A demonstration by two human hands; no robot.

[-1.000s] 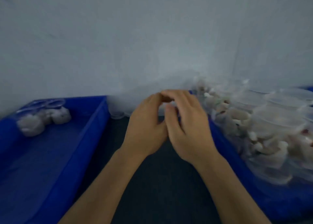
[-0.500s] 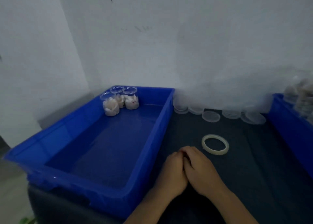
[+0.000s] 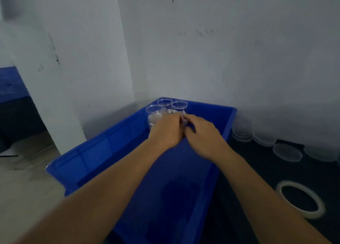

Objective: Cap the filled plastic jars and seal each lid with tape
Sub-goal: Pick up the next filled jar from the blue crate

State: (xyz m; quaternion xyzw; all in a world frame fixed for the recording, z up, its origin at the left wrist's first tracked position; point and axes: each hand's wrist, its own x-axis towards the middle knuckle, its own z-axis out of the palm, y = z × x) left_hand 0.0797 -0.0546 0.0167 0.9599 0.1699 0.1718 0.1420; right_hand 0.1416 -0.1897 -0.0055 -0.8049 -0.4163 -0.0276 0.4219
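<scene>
Both hands are reached into the far corner of a blue bin (image 3: 103, 151), where three capped jars (image 3: 166, 106) are stood together against the back wall, presumably so that finished ones are kept apart from unfinished stock; the left hand (image 3: 165, 129) and the right hand (image 3: 200, 131) are brought close together just in front of that group, with something pale and clear glimpsed between them, judged to be a fourth jar being set down beside the others. The fingers of both hands are curled towards that object, but their tips are hidden behind the knuckles and blurred; whether the object is gripped or only steadied cannot be told. The placing is judged to be nearly complete, with only the letting go remaining.

On the dark worktop (image 3: 257, 179) to the right of the bin, a roll of tape (image 3: 320, 205) is laid flat near the person, within easy reach for the next seal; spare clear lids (image 3: 287, 152) are lined along the foot of the wall (image 3: 239, 59), some stacked, evidently kept ready for capping. Care is judged to be needed that the neighbouring jars are not knocked as the hands are drawn away.
</scene>
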